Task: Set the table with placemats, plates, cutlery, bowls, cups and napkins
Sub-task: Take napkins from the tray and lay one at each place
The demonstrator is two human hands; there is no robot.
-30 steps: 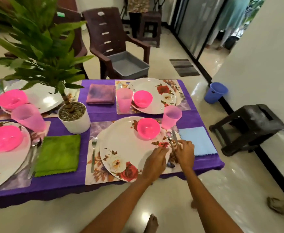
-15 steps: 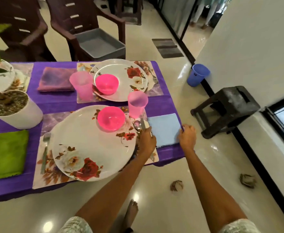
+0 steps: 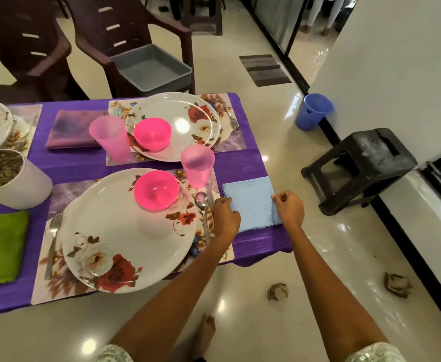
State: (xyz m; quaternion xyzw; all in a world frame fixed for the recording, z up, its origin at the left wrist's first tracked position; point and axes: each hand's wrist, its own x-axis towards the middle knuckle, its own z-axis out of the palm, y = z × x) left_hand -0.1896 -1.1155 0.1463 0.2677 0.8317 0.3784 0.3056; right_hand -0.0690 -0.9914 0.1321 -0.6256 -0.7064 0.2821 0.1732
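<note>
While both hands (image 3: 225,212) (image 3: 288,209) pinch the light-blue square cloth napkin (image 3: 250,202), tugging may drag it off the desk (image 3: 253,158) edge.

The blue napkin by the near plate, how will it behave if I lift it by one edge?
The blue napkin looks like thin woven cloth lying flat, so it would likely droop and fold. Probably very light. Pushed, it may bunch on the purple tablecloth rather than slide.
</note>
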